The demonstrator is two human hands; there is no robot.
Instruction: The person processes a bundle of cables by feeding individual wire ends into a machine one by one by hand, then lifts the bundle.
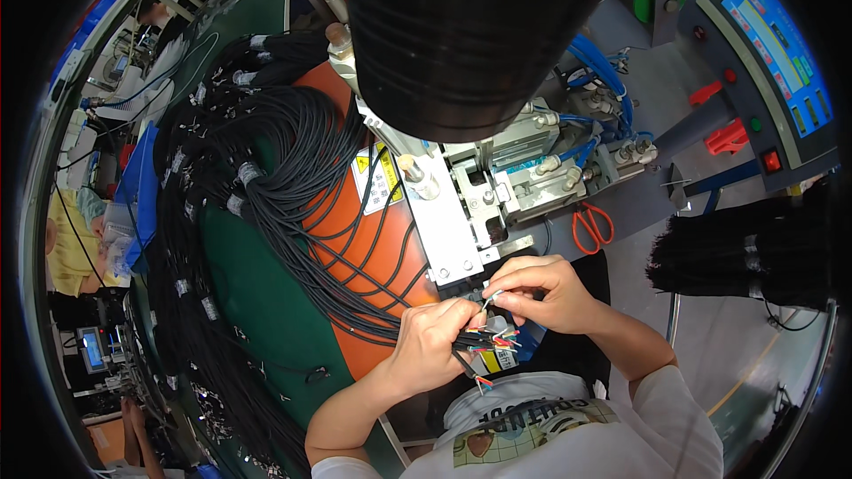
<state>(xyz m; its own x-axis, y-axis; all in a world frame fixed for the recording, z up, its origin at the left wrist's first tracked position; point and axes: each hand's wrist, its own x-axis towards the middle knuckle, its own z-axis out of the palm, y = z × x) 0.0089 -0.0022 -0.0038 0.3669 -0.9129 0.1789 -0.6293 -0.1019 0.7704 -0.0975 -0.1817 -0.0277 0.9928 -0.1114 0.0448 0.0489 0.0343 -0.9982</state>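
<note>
Cables (pixel 302 133) sweep in a thick black loop across the left of your bench and fan out toward you, and the stripped ends of several sit just in front of your chest, at your left hand (pixel 431 339). Your left fingers are curled closed around cable near its end, though the palm side is hidden and you cannot tell how many they hold. Coloured wires (pixel 497 339) in red, white, yellow and green splay out below those fingers, and one more cable end, also with coloured tips, hangs lower. Your right hand (pixel 552 293) comes in from the other side, thumb and forefinger pinched together on a thin pale wire (pixel 491 298); the tips of your two hands are close together.

Just beyond your hands stands the machine (pixel 441 222), its pale plate angled toward you. Red scissors (pixel 594 226) lie to its right, and blue tubes (pixel 612 80) run behind. Under the fanned cables is an orange board (pixel 359 357), next to a green mat (pixel 266 257). A black cylinder (pixel 470 35) blocks part of your view at the top. A lit screen (pixel 781 58) stands at upper right, with a black bundle (pixel 710 253) below it.
</note>
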